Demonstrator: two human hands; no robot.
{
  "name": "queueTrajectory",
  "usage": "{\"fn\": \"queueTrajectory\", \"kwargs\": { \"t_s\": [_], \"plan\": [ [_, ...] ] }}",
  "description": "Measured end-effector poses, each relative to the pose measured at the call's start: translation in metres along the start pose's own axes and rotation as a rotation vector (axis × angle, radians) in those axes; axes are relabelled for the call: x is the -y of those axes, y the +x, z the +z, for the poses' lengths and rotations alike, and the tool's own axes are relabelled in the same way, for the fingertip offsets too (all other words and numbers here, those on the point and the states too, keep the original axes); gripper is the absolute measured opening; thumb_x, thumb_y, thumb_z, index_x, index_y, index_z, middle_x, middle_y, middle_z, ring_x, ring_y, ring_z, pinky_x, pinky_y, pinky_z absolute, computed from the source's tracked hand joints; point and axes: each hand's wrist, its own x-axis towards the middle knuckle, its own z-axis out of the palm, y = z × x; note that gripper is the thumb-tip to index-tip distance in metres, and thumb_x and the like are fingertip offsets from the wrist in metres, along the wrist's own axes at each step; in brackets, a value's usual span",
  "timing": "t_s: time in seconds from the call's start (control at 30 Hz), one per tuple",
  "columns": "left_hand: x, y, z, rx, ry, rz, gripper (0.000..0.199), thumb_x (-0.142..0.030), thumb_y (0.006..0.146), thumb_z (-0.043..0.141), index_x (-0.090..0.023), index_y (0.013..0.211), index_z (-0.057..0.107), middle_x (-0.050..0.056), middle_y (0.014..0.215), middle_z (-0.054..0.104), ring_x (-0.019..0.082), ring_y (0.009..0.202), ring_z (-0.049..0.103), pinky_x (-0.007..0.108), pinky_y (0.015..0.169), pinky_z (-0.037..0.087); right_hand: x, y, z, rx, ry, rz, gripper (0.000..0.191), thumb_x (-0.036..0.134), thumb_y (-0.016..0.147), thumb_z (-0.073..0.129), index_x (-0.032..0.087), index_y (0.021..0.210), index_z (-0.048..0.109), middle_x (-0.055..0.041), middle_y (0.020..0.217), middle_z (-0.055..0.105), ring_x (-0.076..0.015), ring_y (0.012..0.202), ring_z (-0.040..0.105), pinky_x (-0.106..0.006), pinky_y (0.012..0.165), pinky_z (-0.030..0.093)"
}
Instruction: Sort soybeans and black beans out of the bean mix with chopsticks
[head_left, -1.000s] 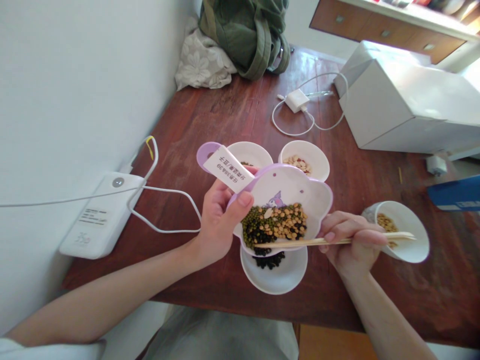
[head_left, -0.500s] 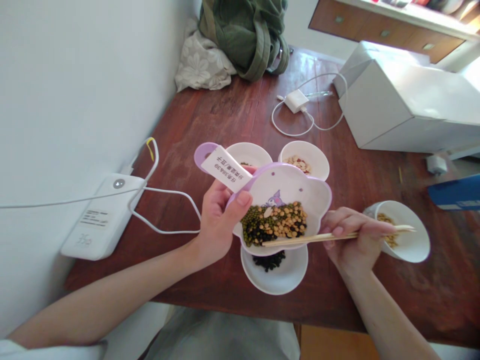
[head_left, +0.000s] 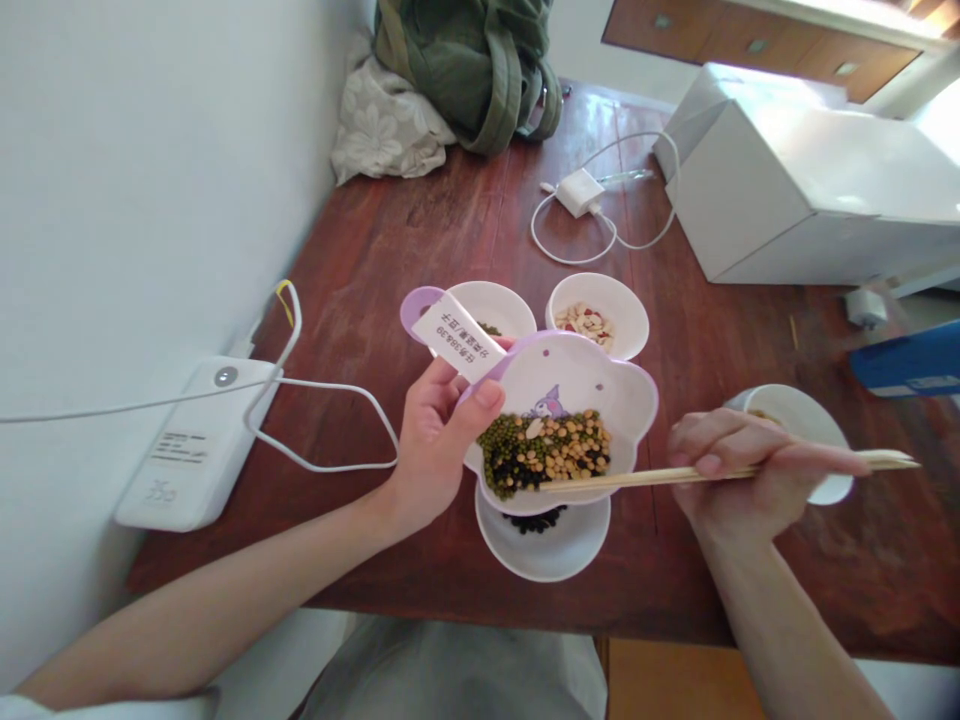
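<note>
My left hand (head_left: pixel 442 440) grips a white and purple flower-shaped bowl (head_left: pixel 592 375) by its left side, thumb on the rim. A paper label (head_left: pixel 459 337) lies along its purple handle. Inside are mixed beans (head_left: pixel 555 450): green, black and tan, with one pale flat piece. My right hand (head_left: pixel 750 475) is closed around wooden chopsticks (head_left: pixel 652 478), whose tips reach over the bowl's lower edge by the beans. Partly under the held bowl is a white bowl (head_left: pixel 544 560) with black beans. My right hand hides part of another white bowl (head_left: pixel 817 430).
Behind stand a white bowl (head_left: pixel 634 315) of pale flat pieces and a white bowl (head_left: pixel 491 298) with some green beans. A white power bank (head_left: pixel 180 460) with cables is at left. Further back are a charger (head_left: pixel 579 193), a green bag (head_left: pixel 472 70), a white box (head_left: pixel 757 190) and a blue item (head_left: pixel 907 360).
My right hand has drawn the chopsticks to the right, so their tips sit less far into the bowl. My left hand still holds the bowl. The view has shifted slightly.
</note>
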Motion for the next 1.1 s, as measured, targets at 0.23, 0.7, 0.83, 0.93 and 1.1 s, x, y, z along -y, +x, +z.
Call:
{"fn": "queueTrajectory", "kwargs": {
  "t_s": [0.23, 0.7, 0.83, 0.93, 1.1],
  "plan": [
    [0.0, 0.0, 0.001, -0.001, -0.003, 0.005, 0.043, -0.048, 0.099, 0.077, -0.024, 0.135, 0.075, 0.009, 0.113, 0.086, 0.027, 0.106, 0.083, 0.036, 0.088, 0.069, -0.002, -0.004, 0.004, 0.0, -0.087, -0.008, 0.059, 0.059, 0.108, 0.061, 0.021, 0.068, 0.082, -0.0024, 0.055, 0.069, -0.0158, 0.044, 0.062, -0.031, 0.04, 0.044],
    [0.0, -0.001, 0.002, -0.007, 0.008, -0.01, 0.045, -0.05, 0.099, 0.078, -0.025, 0.137, 0.073, 0.009, 0.118, 0.085, 0.028, 0.112, 0.082, 0.039, 0.094, 0.068, -0.007, -0.007, 0.013, 0.008, -0.018, 0.16, 0.063, 0.063, 0.105, 0.063, 0.019, 0.063, 0.081, -0.004, 0.055, 0.069, -0.0115, 0.037, 0.057, -0.024, 0.033, 0.043],
    [-0.001, -0.001, 0.002, -0.014, 0.01, -0.017, 0.045, -0.05, 0.098, 0.078, -0.025, 0.136, 0.073, 0.009, 0.117, 0.085, 0.028, 0.11, 0.082, 0.038, 0.093, 0.068, -0.008, -0.007, 0.013, -0.023, -0.027, 0.191, 0.066, 0.066, 0.103, 0.064, 0.02, 0.059, 0.079, -0.004, 0.052, 0.067, -0.0119, 0.036, 0.056, -0.024, 0.033, 0.044],
    [-0.001, -0.001, 0.002, -0.008, 0.002, -0.015, 0.044, -0.049, 0.099, 0.078, -0.025, 0.136, 0.074, 0.008, 0.115, 0.086, 0.027, 0.108, 0.082, 0.037, 0.092, 0.068, -0.009, -0.007, 0.012, -0.03, -0.022, 0.197, 0.067, 0.068, 0.103, 0.064, 0.02, 0.058, 0.079, -0.0038, 0.051, 0.066, -0.0119, 0.035, 0.055, -0.024, 0.032, 0.044],
    [-0.001, -0.001, 0.003, -0.01, 0.015, -0.026, 0.047, -0.051, 0.098, 0.077, -0.025, 0.138, 0.073, 0.009, 0.115, 0.086, 0.028, 0.108, 0.082, 0.038, 0.09, 0.068, -0.01, -0.007, 0.012, -0.008, -0.023, 0.17, 0.067, 0.066, 0.104, 0.063, 0.019, 0.058, 0.078, -0.0042, 0.053, 0.068, -0.012, 0.036, 0.056, -0.024, 0.032, 0.043]
  ]
}}
